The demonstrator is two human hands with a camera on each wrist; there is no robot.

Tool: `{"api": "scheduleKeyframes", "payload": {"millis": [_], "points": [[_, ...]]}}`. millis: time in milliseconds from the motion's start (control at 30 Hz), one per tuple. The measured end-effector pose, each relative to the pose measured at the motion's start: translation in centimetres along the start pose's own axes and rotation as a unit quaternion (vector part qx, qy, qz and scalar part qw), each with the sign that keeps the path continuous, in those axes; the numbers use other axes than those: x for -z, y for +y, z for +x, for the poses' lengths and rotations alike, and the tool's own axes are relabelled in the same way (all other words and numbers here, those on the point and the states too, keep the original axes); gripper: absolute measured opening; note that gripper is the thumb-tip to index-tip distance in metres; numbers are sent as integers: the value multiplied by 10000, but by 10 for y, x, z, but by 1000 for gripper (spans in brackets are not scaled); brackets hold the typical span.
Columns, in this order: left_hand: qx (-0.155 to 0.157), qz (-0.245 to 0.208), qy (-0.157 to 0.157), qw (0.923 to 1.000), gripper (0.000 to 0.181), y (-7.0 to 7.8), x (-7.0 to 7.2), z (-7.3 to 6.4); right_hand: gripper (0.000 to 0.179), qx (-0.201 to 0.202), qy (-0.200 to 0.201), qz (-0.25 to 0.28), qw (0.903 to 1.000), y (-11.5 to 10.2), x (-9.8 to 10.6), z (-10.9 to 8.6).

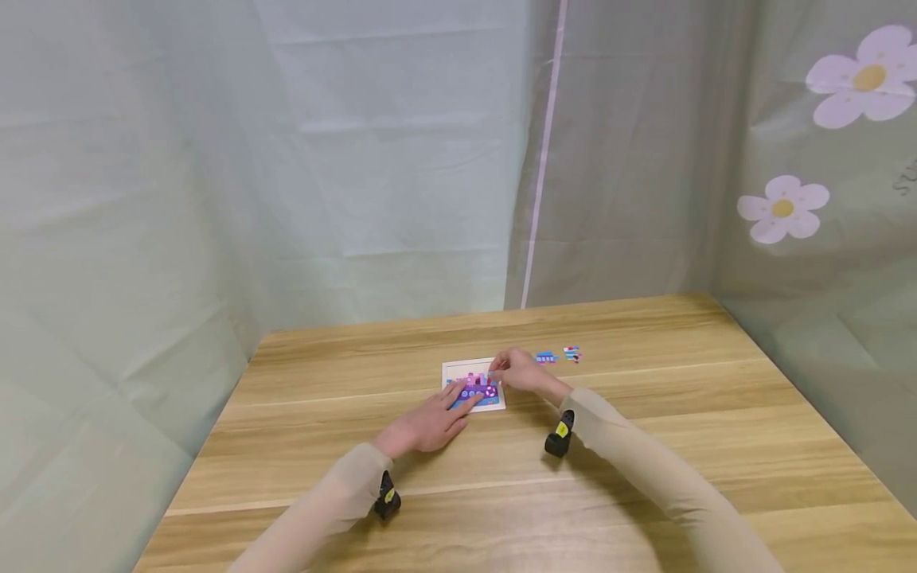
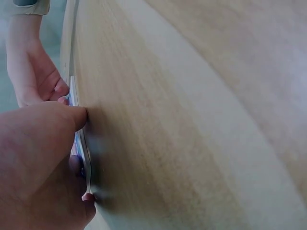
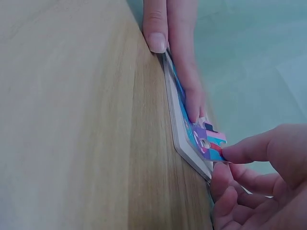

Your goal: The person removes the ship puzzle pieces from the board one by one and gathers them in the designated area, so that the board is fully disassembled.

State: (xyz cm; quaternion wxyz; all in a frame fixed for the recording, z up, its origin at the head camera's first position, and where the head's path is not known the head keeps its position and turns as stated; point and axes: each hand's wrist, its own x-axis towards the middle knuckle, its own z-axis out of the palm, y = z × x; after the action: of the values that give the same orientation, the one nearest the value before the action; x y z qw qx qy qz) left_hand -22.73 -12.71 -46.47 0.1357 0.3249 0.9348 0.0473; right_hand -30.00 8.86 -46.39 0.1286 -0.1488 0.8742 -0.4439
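Observation:
A small jigsaw puzzle in a white frame (image 1: pixel 458 363) lies near the middle of the table, its pieces forming a purple, pink and blue ship picture. My left hand (image 1: pixel 431 423) rests on its lower left part with fingers extended over the picture. In the right wrist view, one left finger lies along the picture and the thumb sits at the frame's edge. My right hand (image 1: pixel 521 372) is at the frame's right side. Between thumb and fingers it pinches a colourful puzzle piece (image 3: pixel 216 139) with red, blue and purple print, tilted over the frame's corner.
Behind my right hand, a loose blue puzzle piece (image 1: pixel 546 357) and a small group of multicoloured pieces (image 1: pixel 572 353) lie on the wooden table (image 1: pixel 344 358). Pale curtains (image 1: pixel 401 159) hang along the table's back and sides. Each wrist wears a black camera.

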Motion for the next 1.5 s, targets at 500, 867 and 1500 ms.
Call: {"api": "scheduleKeyframes", "payload": {"millis": [500,867,1500], "points": [[-7,-56,17,10000,51,0,1,1,10,-262,408,341,9982,-1,-2,-1],[-30,-25,5,10000,52,-3,-1,-2,15,-337,140,978,9945,7,14,-10],[102,-7,86,9999,63,3,-3,-7,17,-680,7,916,9935,24,34,-26]]}}
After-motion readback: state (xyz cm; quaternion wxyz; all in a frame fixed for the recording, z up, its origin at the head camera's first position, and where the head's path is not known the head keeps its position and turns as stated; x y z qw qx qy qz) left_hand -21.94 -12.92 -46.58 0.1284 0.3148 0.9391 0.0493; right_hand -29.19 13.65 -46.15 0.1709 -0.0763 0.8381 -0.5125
